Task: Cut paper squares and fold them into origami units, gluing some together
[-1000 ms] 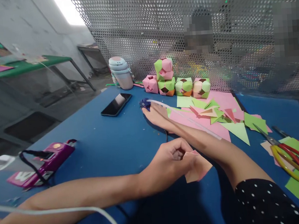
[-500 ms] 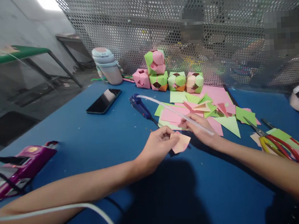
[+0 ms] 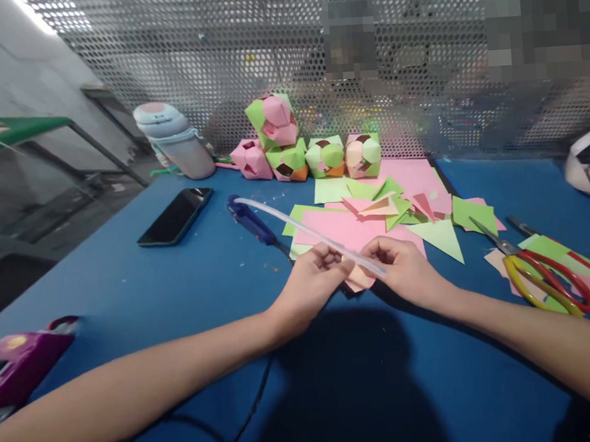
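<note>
Between my hands is a small folded paper piece (image 3: 359,277), peach and pink. My left hand (image 3: 313,280) pinches its left side, and my right hand (image 3: 402,268) grips its right side, with the fingertips partly hidden. A blue glue gun (image 3: 251,220) lies on the table beyond my left hand. From its back a long white glue stick (image 3: 306,232) reaches over toward my right hand, crossing in front of the paper piece in view. Loose pink and green paper sheets (image 3: 335,226) lie just past my hands.
Folded paper cubes (image 3: 325,156) stand along the perforated metal screen (image 3: 206,73), one atop another. A phone (image 3: 175,217) and bottle (image 3: 175,145) are at left, a purple power strip (image 3: 28,364) at near left. Scissors (image 3: 538,269) lie at right on paper scraps.
My right hand has left the glue gun, which now lies on the table, and come back to the paper piece in my left hand. The view has shifted to the right.
</note>
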Available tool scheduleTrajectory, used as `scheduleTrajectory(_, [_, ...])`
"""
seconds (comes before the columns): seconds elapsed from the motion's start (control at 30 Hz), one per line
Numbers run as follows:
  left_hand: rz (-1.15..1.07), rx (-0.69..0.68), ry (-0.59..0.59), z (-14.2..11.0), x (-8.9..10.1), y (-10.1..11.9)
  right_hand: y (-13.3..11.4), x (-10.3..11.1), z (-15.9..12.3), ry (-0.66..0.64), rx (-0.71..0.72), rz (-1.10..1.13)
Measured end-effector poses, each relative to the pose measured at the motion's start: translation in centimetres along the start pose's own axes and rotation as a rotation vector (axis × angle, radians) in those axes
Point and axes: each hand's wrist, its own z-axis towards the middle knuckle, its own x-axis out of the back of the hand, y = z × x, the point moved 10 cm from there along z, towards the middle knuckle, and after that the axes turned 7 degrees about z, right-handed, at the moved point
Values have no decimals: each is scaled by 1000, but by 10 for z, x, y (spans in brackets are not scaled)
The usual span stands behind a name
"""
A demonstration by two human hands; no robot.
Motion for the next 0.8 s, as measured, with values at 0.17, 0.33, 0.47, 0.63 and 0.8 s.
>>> scheduleTrajectory(0.17, [-60, -13, -43, 8, -2, -5, 10, 1, 2, 12, -30, 72])
scheduleTrajectory(0.33, [-122, 47, -90, 5, -2, -13, 4, -6, 0, -48, -12, 100])
scheduleTrajectory(0.47, [-156, 69, -142, 0, -4, -16, -3, -7, -3, -69, 29, -11])
scheduleTrajectory(0.63, [-97, 41, -128, -1, -1, -18, -19, -8, -7, -91, 156, -134])
scheduleTrajectory(0.8, [94, -16, -81, -3, 4, -10, -8, -6, -5, -96, 71, -74])
